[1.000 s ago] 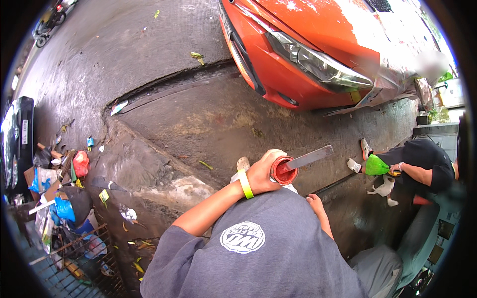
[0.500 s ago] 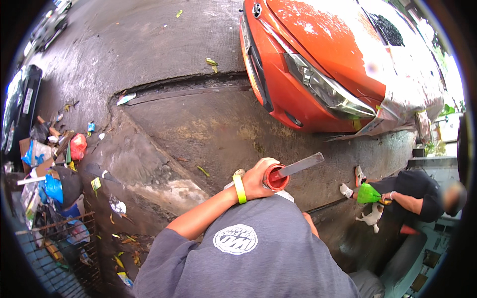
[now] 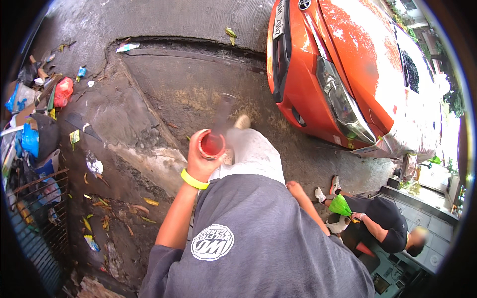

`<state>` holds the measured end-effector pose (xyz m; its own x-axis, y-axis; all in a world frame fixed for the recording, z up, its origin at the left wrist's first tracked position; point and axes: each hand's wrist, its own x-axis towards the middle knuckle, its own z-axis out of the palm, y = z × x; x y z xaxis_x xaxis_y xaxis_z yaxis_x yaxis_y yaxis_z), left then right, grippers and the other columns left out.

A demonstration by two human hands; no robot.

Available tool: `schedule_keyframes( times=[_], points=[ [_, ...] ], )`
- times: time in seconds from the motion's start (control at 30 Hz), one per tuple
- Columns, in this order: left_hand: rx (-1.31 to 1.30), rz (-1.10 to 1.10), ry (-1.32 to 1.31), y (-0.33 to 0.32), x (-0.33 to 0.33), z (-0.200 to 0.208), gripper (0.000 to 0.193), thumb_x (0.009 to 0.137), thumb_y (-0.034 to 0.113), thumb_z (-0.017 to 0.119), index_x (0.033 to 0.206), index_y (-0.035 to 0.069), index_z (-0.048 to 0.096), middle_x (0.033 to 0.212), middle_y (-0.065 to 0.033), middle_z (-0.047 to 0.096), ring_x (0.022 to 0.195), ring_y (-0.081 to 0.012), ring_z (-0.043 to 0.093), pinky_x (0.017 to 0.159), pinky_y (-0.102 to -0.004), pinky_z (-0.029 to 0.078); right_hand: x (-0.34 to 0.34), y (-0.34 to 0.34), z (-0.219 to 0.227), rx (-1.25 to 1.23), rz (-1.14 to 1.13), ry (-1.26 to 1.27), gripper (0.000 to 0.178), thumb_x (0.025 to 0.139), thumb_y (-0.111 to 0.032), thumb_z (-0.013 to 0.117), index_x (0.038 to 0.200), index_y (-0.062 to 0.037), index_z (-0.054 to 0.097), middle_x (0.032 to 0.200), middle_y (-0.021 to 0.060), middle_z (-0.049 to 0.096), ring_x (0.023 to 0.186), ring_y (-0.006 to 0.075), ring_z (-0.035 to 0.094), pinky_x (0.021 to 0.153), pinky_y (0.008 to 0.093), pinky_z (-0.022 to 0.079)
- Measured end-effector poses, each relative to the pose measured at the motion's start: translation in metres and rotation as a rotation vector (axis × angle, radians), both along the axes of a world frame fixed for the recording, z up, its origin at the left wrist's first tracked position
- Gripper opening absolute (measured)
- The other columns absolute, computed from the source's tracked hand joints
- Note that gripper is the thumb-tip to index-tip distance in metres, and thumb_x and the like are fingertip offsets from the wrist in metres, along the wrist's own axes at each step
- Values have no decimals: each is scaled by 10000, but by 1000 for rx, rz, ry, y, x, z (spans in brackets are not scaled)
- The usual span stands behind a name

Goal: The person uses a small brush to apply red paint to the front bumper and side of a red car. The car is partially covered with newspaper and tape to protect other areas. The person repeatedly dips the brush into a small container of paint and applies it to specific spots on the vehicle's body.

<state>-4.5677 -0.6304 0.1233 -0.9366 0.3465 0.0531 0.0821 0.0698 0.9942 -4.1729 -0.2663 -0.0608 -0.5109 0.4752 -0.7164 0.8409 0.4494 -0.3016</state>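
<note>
Car (image 3: 343, 74): orange, ahead to the right; a stumble could send red drips its way.
Concrete (image 3: 149, 161): broken and uneven to the left; a careless step there could cause that stumble.
Co-worker (image 3: 380, 221): off to the right, well apart, so a bump looks unlikely.
Left hand (image 3: 198, 161): wrapped around the can (image 3: 212, 145); a slackened grip could drop it.
Right hand (image 3: 294, 188): low beside the body; cannot tell its finger spread.
Can: in front of the body, mouth up, red inside; tilting could spill it.
Blade (image 3: 223, 116): blurred, slanting beyond the rim; its long free end could topple it out.
</note>
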Motion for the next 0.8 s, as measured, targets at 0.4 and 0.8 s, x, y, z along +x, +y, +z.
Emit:
schedule_keyframes(
  times=[0.4,0.8],
  points=[
    [-19,349,-4,2,-162,3,1004,706,103,959,1518,20,375,1406,-148,521,1279,-277,577,1115,-414,482,-222,77,-31,-163,264,-28,273,994,-234,641,1099,3,724,831,105,736,766,214,726,748,369,581],
    [2,442,46,-6,-380,111,970,770,72,898,1550,8,326,1566,-201,473,1377,-317,536,1143,-466,500,-576,90,15,12,1013,-46,391,1067,-296,505,1058,0,759,1196,209,732,1187,390,677,1018,485,548]
  ],
)
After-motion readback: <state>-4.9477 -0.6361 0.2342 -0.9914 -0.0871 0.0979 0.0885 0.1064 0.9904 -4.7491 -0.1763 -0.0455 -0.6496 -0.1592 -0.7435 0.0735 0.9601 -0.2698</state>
